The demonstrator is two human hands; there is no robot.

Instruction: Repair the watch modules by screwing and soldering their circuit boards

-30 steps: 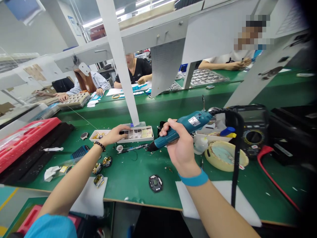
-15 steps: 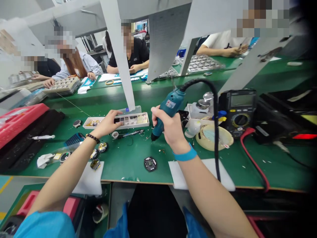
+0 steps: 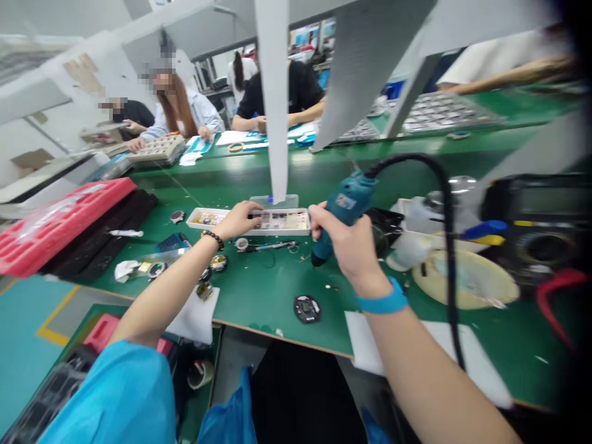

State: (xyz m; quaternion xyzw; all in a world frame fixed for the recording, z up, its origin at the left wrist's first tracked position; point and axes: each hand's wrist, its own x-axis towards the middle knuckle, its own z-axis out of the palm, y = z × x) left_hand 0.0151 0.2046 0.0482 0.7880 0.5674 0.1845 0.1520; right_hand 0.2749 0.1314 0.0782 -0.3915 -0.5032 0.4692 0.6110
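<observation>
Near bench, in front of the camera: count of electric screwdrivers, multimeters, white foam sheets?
Electric screwdriver: 1, in the right hand
Multimeter: 1
White foam sheets: 2
Total: 4

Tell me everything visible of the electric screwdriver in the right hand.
The teal plastic electric screwdriver carries a white label, and a black cord arcs up and right from its rear end. The right hand grips it, tilted nose-down, the dark tip over the green bench; whether it touches cannot be told.
</observation>
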